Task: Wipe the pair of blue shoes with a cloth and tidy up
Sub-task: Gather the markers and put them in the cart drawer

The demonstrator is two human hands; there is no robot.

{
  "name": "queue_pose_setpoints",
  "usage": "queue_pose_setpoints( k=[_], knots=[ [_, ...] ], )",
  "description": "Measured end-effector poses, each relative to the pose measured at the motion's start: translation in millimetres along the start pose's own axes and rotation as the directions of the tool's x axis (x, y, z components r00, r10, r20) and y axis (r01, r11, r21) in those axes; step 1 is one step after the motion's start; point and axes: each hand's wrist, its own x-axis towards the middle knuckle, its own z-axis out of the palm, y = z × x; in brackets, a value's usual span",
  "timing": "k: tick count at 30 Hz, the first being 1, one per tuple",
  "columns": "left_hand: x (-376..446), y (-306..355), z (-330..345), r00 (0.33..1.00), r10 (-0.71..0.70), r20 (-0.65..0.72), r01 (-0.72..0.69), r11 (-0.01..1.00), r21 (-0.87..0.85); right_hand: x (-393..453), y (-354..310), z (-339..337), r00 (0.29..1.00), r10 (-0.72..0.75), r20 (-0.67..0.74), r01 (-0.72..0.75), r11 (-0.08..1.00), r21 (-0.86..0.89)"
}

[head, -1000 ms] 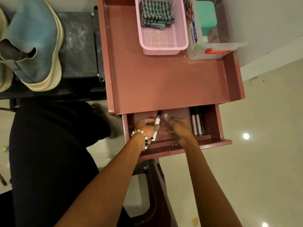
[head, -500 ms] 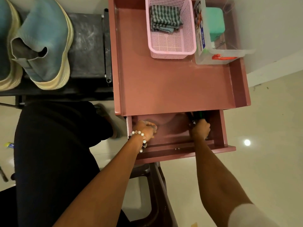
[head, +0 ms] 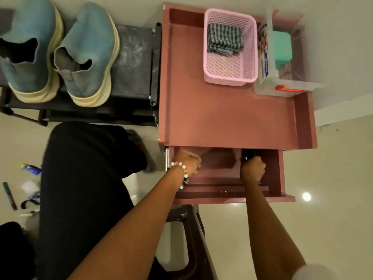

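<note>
Now both hands sit inside the open drawer (head: 232, 194) of the pink desk (head: 222, 118). Our left hand (head: 186, 161), with the bead bracelet (head: 181, 172), rests at the drawer's left end, fingers curled under; what it holds, if anything, we cannot tell. Our right hand (head: 253, 170) is curled round the dark markers (head: 250, 153) at the right end, probably gathering them, so we judge this the tidying stage. The pair of blue shoes (head: 60, 51) stands side by side on the black rack (head: 133, 57) left of the desk, well apart from both hands. The striped cloth (head: 224, 40) lies folded in the pink basket (head: 230, 75) at the desk's back, beside a clear plastic box (head: 282, 85). A green marker (head: 9, 196) lies on the floor, still to collect.
</note>
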Motion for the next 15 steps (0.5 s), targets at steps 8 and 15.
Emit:
queue_pose_setpoints(
  k=[8,15],
  knots=[
    [-76.0,59.1,-94.2,0.943,0.315,0.108,-0.262,0.902,-0.343,-157.1,-96.8,-76.2,0.751,-0.464,0.470,0.114,0.793,0.599],
    [-147.2,11.4,-292.9,0.822,0.359,-0.442,-0.569,0.543,-0.618,-330.9,-264.5,-47.7,0.463,-0.824,0.327,0.312,0.497,0.810]
  ],
)
